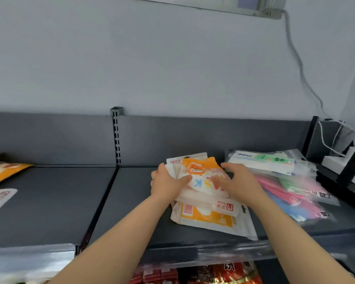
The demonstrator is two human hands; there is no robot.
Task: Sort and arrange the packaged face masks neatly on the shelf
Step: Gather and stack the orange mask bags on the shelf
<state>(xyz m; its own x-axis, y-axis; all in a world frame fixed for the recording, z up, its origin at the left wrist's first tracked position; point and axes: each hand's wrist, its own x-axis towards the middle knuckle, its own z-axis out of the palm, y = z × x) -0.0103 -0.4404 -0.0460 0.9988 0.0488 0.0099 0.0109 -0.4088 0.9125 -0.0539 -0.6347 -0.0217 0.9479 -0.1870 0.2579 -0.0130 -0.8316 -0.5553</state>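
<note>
Orange-and-white mask pack (201,171): top of a skewed stack (209,216) on the grey shelf (131,201), lying directly between the hands and askew to the packs below. Left hand (168,181) grips its left edge and right hand (238,181) its right edge, thumbs on top. Both hands are equally near.

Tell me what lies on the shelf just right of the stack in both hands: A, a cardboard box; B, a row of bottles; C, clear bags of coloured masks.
C: clear bags of coloured masks lie beside the stack that the left hand and right hand hold.
</note>
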